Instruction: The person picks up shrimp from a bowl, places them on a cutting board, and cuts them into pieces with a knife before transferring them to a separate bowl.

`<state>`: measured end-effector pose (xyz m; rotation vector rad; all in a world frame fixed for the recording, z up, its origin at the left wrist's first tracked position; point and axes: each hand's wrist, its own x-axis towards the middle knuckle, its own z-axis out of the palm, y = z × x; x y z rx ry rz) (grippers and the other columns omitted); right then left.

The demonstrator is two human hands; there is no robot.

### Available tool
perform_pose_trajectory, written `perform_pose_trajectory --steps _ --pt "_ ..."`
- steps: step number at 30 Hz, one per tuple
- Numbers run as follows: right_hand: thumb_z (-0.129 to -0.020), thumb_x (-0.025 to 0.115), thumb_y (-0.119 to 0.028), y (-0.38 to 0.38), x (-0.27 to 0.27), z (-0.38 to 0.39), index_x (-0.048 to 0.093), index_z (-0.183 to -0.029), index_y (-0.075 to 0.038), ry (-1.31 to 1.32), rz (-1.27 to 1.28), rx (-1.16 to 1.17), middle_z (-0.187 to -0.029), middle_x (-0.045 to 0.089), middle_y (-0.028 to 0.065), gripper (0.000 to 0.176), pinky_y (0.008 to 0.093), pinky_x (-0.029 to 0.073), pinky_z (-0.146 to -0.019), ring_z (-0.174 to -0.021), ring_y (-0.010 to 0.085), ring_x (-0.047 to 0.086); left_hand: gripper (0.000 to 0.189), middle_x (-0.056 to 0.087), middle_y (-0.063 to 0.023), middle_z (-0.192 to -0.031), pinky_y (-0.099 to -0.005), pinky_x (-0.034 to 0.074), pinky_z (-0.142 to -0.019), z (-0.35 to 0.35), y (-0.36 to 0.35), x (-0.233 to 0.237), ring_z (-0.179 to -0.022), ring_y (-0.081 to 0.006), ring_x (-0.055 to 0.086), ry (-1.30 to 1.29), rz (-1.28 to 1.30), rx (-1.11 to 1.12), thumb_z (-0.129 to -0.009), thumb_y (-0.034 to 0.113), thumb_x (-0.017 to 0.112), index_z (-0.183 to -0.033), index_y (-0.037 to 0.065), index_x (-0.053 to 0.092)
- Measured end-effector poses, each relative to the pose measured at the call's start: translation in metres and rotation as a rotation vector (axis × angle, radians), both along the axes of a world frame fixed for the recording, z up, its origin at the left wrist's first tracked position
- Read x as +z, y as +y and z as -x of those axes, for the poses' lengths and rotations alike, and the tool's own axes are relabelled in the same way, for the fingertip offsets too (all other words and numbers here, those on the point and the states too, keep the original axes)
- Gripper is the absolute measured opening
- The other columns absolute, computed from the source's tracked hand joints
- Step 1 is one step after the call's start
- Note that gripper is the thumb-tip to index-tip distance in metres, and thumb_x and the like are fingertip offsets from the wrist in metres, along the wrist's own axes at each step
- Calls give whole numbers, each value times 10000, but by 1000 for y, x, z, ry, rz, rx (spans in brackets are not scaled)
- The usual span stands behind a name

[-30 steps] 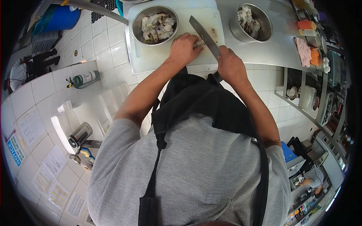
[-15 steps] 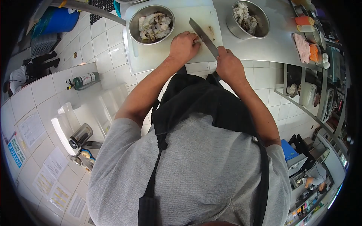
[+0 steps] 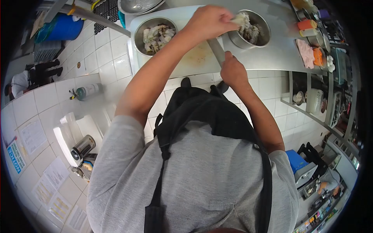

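Note:
My left hand [image 3: 211, 21] reaches across the board to the rim of the right metal bowl [image 3: 265, 32]. Its fingers pinch a pale shrimp [image 3: 239, 19], slightly blurred, beside the peeled-looking shrimp [image 3: 250, 32] in that bowl. In my right hand [image 3: 234, 70] is the handle of a broad knife [image 3: 216, 51]; its blade points up and left over the edge of the white cutting board [image 3: 180, 66], and its tip is hidden near my left hand. On the board's left stands another metal bowl [image 3: 137, 42] of greyish shrimp [image 3: 158, 38]. Brownish bits [image 3: 199, 58] mark the board.
A steel counter [image 3: 281, 52] extends right, with a pink cloth [image 3: 305, 53] and orange-lidded containers [image 3: 307, 25]. Metal strainers [image 3: 140, 6] sit at the back left. A steel shelf rack [image 3: 311, 108] stands right. Other people [image 3: 329, 182] are far off at both sides.
My left hand has moved from the board beside the blade up and right to the right bowl, carrying a shrimp. My right hand has lowered slightly, still holding the knife.

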<state>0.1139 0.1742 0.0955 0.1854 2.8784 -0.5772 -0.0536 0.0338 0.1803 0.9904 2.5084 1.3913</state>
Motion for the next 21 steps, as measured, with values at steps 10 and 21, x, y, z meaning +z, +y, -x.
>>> perform_pose_trajectory --steps 10,21 --pt "-925 572 -19 -10 4 -4 463 -1182 20 -9 -6 -57 -1053 687 294 282 540 623 -827 -940 494 742 451 759 5 -968 -257 556 -802 68 -161 11 -880 -95 674 -346 269 281 -952 453 797 -1140 43 795" --pt "-925 584 -17 -11 7 2 455 -1160 21 -39 -69 -24 -1047 691 279 271 510 635 -815 -939 467 754 556 733 -213 -1245 -460 564 -1022 20 -171 -83 -1189 -385 696 116 712 366 -833 439 836 -1278 109 785"
